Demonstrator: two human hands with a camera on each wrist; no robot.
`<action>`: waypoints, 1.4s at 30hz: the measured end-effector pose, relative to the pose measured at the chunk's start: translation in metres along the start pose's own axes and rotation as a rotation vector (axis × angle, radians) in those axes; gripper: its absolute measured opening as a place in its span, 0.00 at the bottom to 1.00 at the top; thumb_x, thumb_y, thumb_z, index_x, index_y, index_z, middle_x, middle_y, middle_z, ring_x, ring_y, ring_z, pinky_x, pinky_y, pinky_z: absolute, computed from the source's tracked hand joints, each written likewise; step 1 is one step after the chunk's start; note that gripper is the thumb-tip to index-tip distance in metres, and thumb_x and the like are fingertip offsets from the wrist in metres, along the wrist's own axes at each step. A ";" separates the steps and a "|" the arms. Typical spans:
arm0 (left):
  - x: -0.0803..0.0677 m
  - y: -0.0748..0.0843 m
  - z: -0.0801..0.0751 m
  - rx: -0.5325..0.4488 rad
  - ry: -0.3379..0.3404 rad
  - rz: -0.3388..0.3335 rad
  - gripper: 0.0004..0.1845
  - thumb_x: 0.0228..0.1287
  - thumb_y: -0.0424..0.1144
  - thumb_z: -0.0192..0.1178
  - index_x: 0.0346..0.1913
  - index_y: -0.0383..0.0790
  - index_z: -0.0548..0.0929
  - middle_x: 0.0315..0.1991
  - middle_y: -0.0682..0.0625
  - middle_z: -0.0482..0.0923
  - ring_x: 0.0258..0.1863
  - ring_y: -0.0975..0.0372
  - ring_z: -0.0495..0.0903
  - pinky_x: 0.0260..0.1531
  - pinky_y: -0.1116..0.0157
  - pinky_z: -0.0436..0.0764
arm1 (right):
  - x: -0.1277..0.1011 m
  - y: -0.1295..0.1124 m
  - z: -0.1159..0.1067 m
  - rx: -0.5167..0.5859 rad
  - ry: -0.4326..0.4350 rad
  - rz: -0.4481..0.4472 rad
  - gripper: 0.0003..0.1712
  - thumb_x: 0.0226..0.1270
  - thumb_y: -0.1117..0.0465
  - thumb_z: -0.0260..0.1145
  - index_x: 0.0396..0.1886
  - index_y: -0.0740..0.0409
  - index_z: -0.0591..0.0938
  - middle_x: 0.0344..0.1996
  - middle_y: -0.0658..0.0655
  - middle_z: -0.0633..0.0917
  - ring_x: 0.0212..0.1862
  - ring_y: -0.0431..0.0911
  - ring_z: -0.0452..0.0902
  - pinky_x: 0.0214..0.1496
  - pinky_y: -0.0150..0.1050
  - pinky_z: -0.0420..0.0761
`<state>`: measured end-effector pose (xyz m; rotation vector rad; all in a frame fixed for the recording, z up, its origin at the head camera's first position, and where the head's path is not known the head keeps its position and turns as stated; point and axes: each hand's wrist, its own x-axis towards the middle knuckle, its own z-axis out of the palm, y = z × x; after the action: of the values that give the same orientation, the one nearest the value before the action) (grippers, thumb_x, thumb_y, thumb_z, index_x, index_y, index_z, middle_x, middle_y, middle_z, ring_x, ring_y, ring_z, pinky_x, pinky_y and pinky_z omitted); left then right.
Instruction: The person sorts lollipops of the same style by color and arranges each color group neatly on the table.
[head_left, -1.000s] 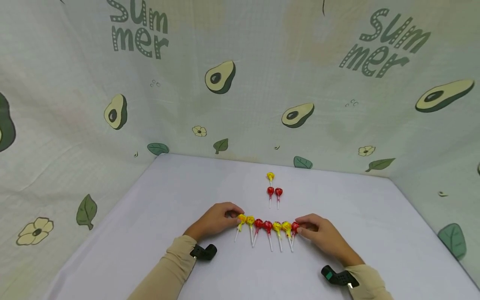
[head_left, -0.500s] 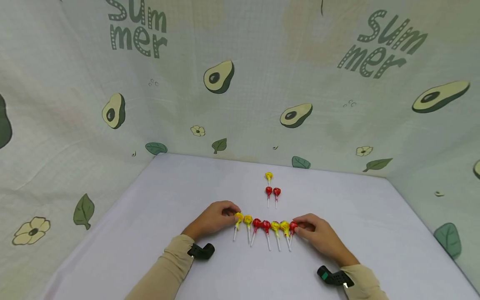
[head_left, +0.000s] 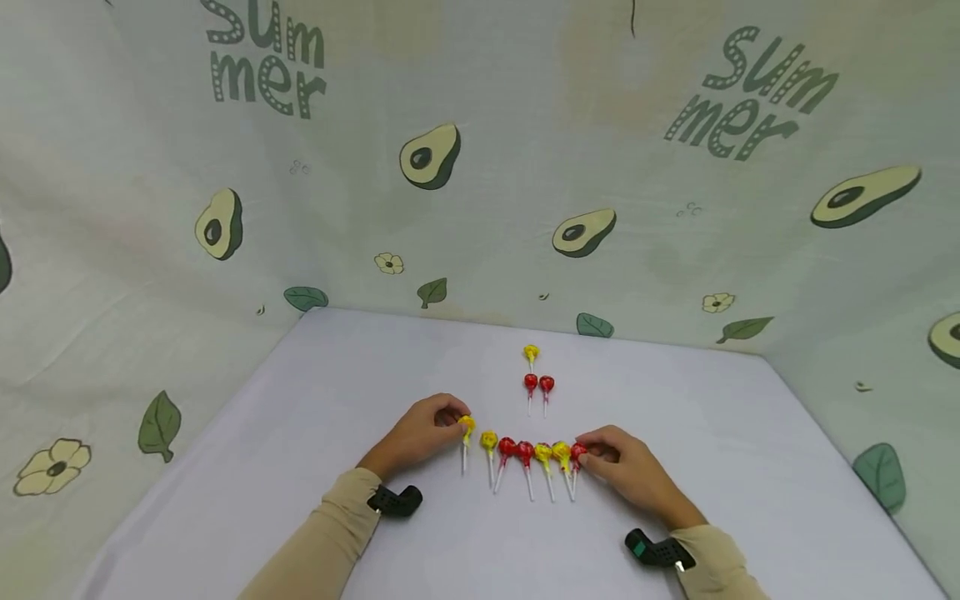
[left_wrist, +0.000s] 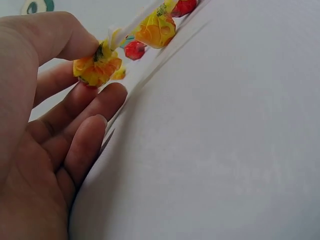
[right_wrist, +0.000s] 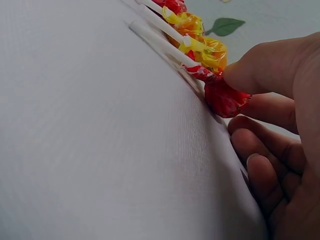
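My left hand (head_left: 422,433) pinches a yellow lollipop (left_wrist: 98,67) by its wrapped head, between thumb and fingers. This lollipop stands a little apart from the left end of a row of red and yellow lollipops. Nearest to it in the row is another yellow lollipop (head_left: 489,442). At the row's right end, my right hand (head_left: 628,468) pinches the head of a red lollipop (right_wrist: 226,98). A yellow lollipop (right_wrist: 209,52) lies right beside that red one. Between the two ends lie red lollipops (head_left: 525,452) and more yellow ones, sticks pointing toward me.
Farther back on the white table (head_left: 405,358) lie a yellow lollipop (head_left: 531,353) and, below it, two red lollipops (head_left: 547,384). A patterned cloth (head_left: 495,167) with avocados hangs behind and at the sides. Each wrist wears a black strap (head_left: 396,502).
My left hand has drawn the yellow lollipop leftward and slightly back, opening a gap from the row. My right hand keeps its grip on the red lollipop. The head view has shifted slightly.
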<state>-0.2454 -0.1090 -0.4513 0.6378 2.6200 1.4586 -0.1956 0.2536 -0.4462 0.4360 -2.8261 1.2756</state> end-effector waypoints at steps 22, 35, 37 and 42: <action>0.001 0.000 0.001 -0.052 0.036 -0.021 0.10 0.67 0.41 0.65 0.49 0.49 0.82 0.44 0.57 0.80 0.43 0.62 0.79 0.46 0.60 0.78 | -0.005 0.007 0.003 -0.012 -0.005 0.031 0.15 0.67 0.52 0.71 0.51 0.49 0.85 0.41 0.45 0.84 0.39 0.42 0.76 0.41 0.35 0.77; 0.023 0.000 -0.005 -0.074 -0.031 -0.069 0.11 0.68 0.42 0.64 0.51 0.49 0.85 0.45 0.58 0.82 0.45 0.63 0.80 0.49 0.59 0.78 | -0.001 0.007 -0.002 -0.026 -0.001 0.002 0.15 0.67 0.51 0.71 0.51 0.49 0.85 0.41 0.45 0.83 0.38 0.41 0.76 0.40 0.35 0.76; 0.028 0.000 -0.006 -0.069 -0.033 -0.071 0.11 0.69 0.42 0.63 0.51 0.49 0.85 0.46 0.58 0.82 0.46 0.62 0.80 0.49 0.60 0.78 | 0.000 0.006 0.000 -0.025 0.002 -0.004 0.16 0.67 0.52 0.71 0.51 0.50 0.85 0.41 0.45 0.83 0.38 0.41 0.76 0.40 0.35 0.76; 0.040 0.003 -0.007 -0.073 -0.052 -0.100 0.12 0.69 0.44 0.63 0.53 0.49 0.84 0.48 0.57 0.81 0.48 0.61 0.79 0.46 0.60 0.79 | -0.001 0.005 0.003 -0.027 0.007 0.014 0.16 0.67 0.53 0.71 0.52 0.51 0.85 0.40 0.45 0.84 0.38 0.41 0.76 0.40 0.35 0.76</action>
<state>-0.2826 -0.0973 -0.4396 0.5217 2.5078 1.4807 -0.1956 0.2546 -0.4518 0.4107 -2.8416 1.2375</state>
